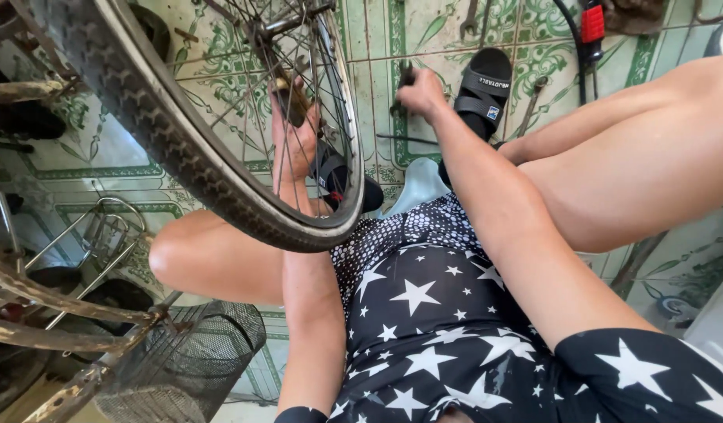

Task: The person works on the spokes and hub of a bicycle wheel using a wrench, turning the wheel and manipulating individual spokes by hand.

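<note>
A bicycle wheel with a black tyre and thin spokes hangs upside down at the upper left. My left hand reaches in behind the spokes and grips a tool with a yellowish handle near the hub. My right hand is lower on the tiled floor, fingers closed around a dark metal tool. I sit low, knees apart, in black shorts with white stars.
Green-patterned floor tiles carry loose wrenches and a red-handled tool. Black sandals are on my feet. A wire mesh basket, a rusty bike frame and a chrome rack crowd the lower left.
</note>
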